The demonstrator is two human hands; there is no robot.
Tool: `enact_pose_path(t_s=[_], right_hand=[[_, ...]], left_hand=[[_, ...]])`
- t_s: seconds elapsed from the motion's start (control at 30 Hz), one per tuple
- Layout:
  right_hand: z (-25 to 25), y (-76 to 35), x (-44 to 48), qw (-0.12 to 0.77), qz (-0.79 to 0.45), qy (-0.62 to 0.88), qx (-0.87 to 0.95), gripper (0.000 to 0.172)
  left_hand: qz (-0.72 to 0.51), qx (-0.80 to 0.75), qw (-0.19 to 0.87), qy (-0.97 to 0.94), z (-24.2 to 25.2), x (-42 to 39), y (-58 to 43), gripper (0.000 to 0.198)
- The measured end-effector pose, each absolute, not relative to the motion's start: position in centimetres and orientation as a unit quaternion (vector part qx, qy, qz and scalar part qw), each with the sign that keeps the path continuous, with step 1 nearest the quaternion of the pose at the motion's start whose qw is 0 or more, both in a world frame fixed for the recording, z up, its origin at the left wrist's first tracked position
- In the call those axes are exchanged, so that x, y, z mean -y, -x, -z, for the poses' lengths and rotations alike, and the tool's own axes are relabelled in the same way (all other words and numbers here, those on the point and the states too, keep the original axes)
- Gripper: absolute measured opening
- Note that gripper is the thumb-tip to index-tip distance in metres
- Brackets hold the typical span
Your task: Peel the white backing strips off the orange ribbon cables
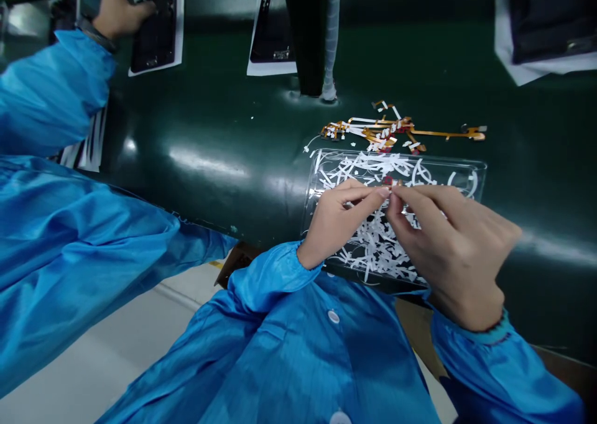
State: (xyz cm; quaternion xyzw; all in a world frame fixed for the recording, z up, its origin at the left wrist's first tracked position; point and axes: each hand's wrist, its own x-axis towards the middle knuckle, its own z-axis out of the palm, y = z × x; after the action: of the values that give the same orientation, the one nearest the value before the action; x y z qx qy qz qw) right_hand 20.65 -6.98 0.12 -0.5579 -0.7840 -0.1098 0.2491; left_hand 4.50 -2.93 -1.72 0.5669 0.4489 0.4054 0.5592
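My left hand and my right hand meet fingertip to fingertip, both closed in a pinch. Between them is a small flex cable, of which only a red bit and an orange bit show above the fingers; the rest is hidden. Below the hands lies a clear plastic tray, strewn with many thin white paper-like strips. Just beyond the tray's far edge, a tangled pile of orange flex cables with white and red patches rests on the green table.
A dark post with a wrapped tube rises from the green table. Dark device panels on white sheets lie along the far side. On the left, a co-worker's hand in a blue sleeve reaches over another panel.
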Motion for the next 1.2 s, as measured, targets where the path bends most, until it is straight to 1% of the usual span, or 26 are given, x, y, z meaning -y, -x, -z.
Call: enact_pose_path(t_s=[0.1, 0.2, 0.37, 0.4, 0.43, 0.5, 0.57, 0.63, 0.73, 0.83, 0.93, 0.97, 1.0, 1.03, 1.13, 1.2], right_hand=[[0.2, -20.1, 6.8, 0.254, 0.13, 0.578, 0.764, 0.01], [0.3, -19.6, 6.5, 0.261, 0.135, 0.604, 0.741, 0.004], [-1.4, -20.7, 6.6, 0.334, 0.036, 0.635, 0.696, 0.006], [-1.8, -21.3, 6.8, 0.333, 0.007, 0.641, 0.691, 0.004], [-1.9, -22.1, 7.0, 0.313, -0.025, 0.641, 0.701, 0.005], [-1.8, -23.9, 7.6, 0.229, -0.089, 0.612, 0.752, 0.022], [-1.4, -25.6, 7.9, 0.168, -0.11, 0.583, 0.787, 0.031], [-1.1, -26.9, 7.6, 0.157, -0.091, 0.592, 0.785, 0.037], [-1.0, -27.6, 5.2, 0.174, -0.039, 0.612, 0.771, 0.042], [-0.2, -27.5, 0.8, 0.159, 0.04, 0.61, 0.776, 0.034], [1.5, -27.5, -3.5, 0.113, 0.073, 0.617, 0.775, 0.04], [2.0, -27.6, -4.6, 0.099, 0.07, 0.618, 0.776, 0.038], [2.5, -27.7, -5.3, 0.086, 0.067, 0.619, 0.778, 0.036], [2.7, -27.8, -5.8, 0.076, 0.065, 0.62, 0.778, 0.033], [2.8, -27.8, -5.9, 0.058, 0.065, 0.627, 0.774, 0.034], [2.5, -27.4, -5.3, 0.045, 0.06, 0.624, 0.778, 0.034]], left_hand=[[-0.403, -0.448, 0.553, -0.575, 1.5, 3.1, -4.4, 0.013], [-0.396, -0.427, 0.569, -0.581, 1.2, 3.2, -4.3, 0.013], [-0.387, -0.417, 0.549, -0.613, 0.5, 2.7, -3.0, 0.015], [-0.386, -0.413, 0.539, -0.624, 0.3, 2.5, -2.2, 0.015], [-0.389, -0.412, 0.528, -0.633, 0.0, 2.2, -1.1, 0.015], [-0.405, -0.431, 0.499, -0.633, -0.3, 1.4, 1.7, 0.015], [-0.445, -0.479, 0.451, -0.607, -0.1, 0.3, 5.3, 0.018], [-0.49, -0.546, 0.386, -0.559, 0.9, -1.0, 9.1, 0.02], [-0.471, -0.635, 0.314, -0.526, 3.4, -2.8, 14.2, 0.019], [-0.449, -0.688, 0.26, -0.507, 5.5, -3.7, 17.6, 0.021], [-0.463, -0.73, 0.194, -0.464, 6.5, -3.5, 19.2, 0.052], [-0.463, -0.74, 0.172, -0.457, 6.6, -3.2, 19.4, 0.057], [-0.46, -0.747, 0.151, -0.456, 6.6, -2.8, 19.4, 0.057], [-0.459, -0.749, 0.129, -0.46, 6.6, -2.4, 19.2, 0.053], [-0.483, -0.731, 0.074, -0.476, 6.3, -1.0, 17.5, 0.034], [-0.504, -0.708, 0.088, -0.486, 5.9, -0.2, 15.7, 0.027]])
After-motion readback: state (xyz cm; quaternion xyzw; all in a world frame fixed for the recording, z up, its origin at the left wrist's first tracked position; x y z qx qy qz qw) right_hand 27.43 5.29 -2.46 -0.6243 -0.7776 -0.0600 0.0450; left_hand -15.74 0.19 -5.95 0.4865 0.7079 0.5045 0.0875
